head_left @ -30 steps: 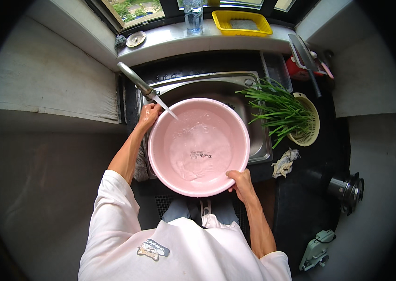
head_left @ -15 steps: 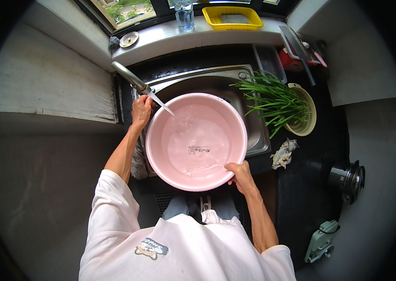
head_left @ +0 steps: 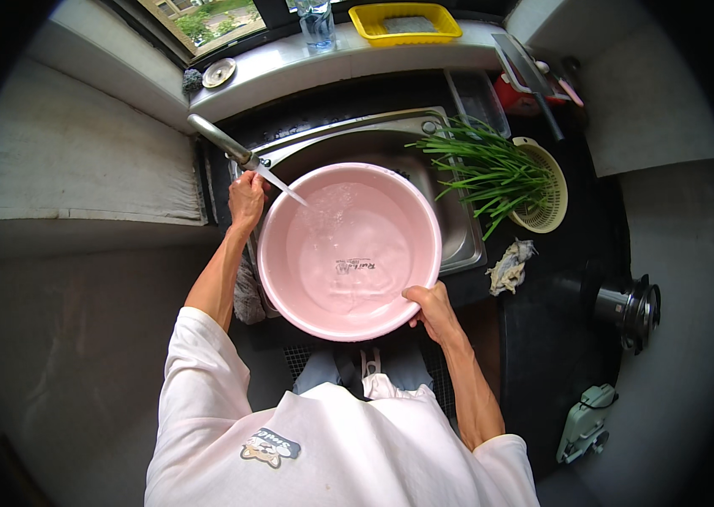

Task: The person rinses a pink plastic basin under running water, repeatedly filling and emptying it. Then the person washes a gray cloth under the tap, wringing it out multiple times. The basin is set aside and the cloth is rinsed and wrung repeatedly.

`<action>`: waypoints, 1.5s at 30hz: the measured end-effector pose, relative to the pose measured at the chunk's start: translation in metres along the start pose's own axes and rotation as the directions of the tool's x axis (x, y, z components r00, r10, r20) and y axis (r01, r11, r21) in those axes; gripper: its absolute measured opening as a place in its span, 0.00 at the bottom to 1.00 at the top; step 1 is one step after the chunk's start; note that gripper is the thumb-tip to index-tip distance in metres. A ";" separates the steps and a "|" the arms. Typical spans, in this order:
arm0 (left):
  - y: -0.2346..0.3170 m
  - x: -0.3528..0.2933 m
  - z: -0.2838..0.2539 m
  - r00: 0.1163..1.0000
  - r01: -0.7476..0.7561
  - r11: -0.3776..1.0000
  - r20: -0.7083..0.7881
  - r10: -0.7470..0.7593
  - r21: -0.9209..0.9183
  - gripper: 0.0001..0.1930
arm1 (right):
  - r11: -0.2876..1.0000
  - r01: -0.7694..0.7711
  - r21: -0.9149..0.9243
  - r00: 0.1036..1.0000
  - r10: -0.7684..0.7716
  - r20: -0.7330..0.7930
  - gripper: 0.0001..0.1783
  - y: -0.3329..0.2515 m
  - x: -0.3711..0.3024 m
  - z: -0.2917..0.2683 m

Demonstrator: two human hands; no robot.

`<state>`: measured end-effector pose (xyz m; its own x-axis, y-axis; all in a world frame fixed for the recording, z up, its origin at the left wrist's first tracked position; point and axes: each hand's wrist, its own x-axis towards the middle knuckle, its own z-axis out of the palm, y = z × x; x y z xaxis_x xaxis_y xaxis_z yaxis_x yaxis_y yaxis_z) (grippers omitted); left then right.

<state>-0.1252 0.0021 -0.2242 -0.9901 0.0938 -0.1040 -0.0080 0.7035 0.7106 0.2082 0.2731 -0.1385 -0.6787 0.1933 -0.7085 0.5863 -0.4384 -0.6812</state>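
A pink round plastic basin (head_left: 289, 291) with clear water in it rests over the metal sink (head_left: 458, 232). From the bent metal faucet (head_left: 220, 138) a stream of water runs into its far left part. My left hand (head_left: 246, 201) is up at the faucet, beside the basin's rim, with its fingers curled at the faucet's base; the handle itself is mostly hidden. My right hand (head_left: 431, 311) grips the near right rim of the basin, thumb over the inner side and fingers underneath.
Long green leafy stalks (head_left: 492, 173) lie across a cream colander (head_left: 553, 211) at the right. Closer in is a crumpled rag (head_left: 510, 266). A knife (head_left: 534, 80) lies by a red container (head_left: 515, 100). A yellow basket (head_left: 403, 38) and clear bottle (head_left: 316, 25) stand on the sill.
The view has shifted slightly, so everything sits a little further left and up. Both hands keep their places, and water still runs into the basin.
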 end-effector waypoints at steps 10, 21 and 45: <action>0.005 0.000 0.000 0.999 -0.004 0.998 -0.049 0.007 0.056 0.17 | 1.000 0.005 -0.003 1.000 -0.005 -0.008 0.17 0.001 0.000 0.000; 0.012 0.042 0.006 0.992 0.098 0.988 -0.070 -0.107 -0.118 0.20 | 1.000 0.019 -0.019 1.000 -0.019 -0.008 0.19 0.005 -0.004 -0.002; 0.123 -0.114 -0.073 0.906 -0.262 0.965 0.348 0.241 0.012 0.32 | 0.944 0.247 0.217 0.968 -0.252 -0.005 0.19 0.026 -0.095 -0.063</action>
<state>-0.0238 0.0269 -0.0740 -0.8502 0.5001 -0.1648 0.2535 0.6631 0.7043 0.3155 0.2988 -0.1003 -0.8022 0.3018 -0.5152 0.2902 -0.5569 -0.7782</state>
